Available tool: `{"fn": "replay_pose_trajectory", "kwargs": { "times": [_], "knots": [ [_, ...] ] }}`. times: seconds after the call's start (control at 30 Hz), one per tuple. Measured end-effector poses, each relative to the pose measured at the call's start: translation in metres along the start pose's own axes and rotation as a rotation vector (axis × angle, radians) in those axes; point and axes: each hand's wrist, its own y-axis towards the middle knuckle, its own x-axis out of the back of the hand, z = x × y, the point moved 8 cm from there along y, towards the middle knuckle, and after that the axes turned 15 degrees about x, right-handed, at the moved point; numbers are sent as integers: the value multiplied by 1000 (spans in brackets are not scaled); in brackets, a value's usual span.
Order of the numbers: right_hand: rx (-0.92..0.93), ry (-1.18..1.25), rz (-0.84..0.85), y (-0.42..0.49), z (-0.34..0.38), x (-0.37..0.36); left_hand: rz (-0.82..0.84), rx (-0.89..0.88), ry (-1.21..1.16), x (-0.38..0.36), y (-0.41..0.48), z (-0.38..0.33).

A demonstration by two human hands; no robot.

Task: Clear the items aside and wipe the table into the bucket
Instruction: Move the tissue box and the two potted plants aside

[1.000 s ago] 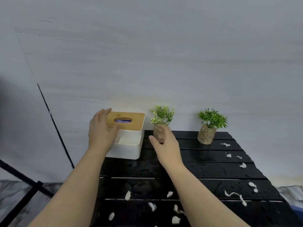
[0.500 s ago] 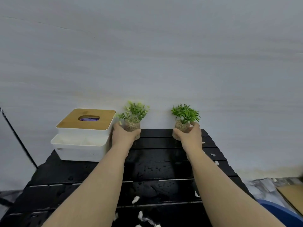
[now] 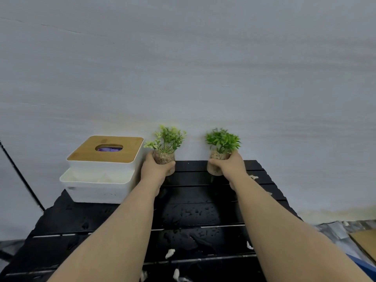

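Two small green plants in pebble-filled glass pots stand at the back of a wet black slatted table [image 3: 189,214]. My left hand [image 3: 155,169] is wrapped around the left plant pot [image 3: 164,157], just right of the tissue box. My right hand [image 3: 231,166] grips the right plant pot [image 3: 216,159] from its right side. Both pots sit at or barely above the table's far edge; I cannot tell which. White paper scraps [image 3: 169,253] lie on the near slats. A sliver of blue bucket [image 3: 364,266] shows at the lower right.
A white tissue box with a wooden lid [image 3: 105,157] occupies the table's back left corner. A plain wall stands right behind the table. Crumpled plastic and a cardboard piece [image 3: 366,243] lie on the floor at the right. More scraps [image 3: 253,177] sit near the right edge.
A second ago my hands were open near the tissue box and left plant. They have since closed around the two plant pots, and my view has swung to the right.
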Motion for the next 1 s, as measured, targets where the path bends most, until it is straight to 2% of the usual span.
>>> {"fn": "replay_pose_trajectory", "kwargs": {
  "times": [0.17,0.3,0.47,0.67,0.83,1.0],
  "knots": [
    [104,67,138,-19,27,-43,-73,-8,67,4,1,1],
    [119,114,177,-28,41,-69,-148,-14,98,14,-3,6],
    [111,73,240,-37,45,-88,-167,-7,122,23,-7,5],
    [41,12,241,-63,44,-52,-97,28,202,27,-30,7],
    [43,-15,280,-123,57,1,-64,-92,342,40,-99,17],
    [132,-159,393,-198,82,53,-22,-244,824,27,-191,38]
  ]
}}
